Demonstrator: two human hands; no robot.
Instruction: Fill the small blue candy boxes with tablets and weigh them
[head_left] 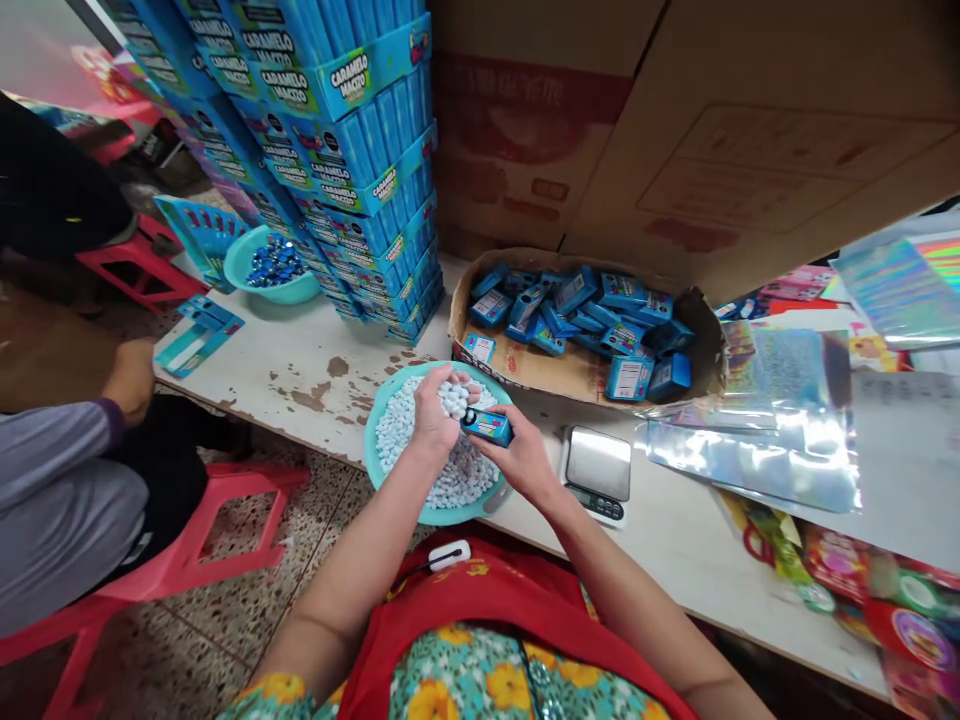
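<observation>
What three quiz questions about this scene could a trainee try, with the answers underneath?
1. Multiple choice. What do the fingers of the right hand hold?
A) a spoon
B) a small blue box
C) a pair of scissors

2. True or false? The left hand cups small pale pieces over a turquoise bowl.

3. Fill in. In the picture, the scale lies to the ___ of that bowl.

Key: 1 B; 2 true; 3 right.
</observation>
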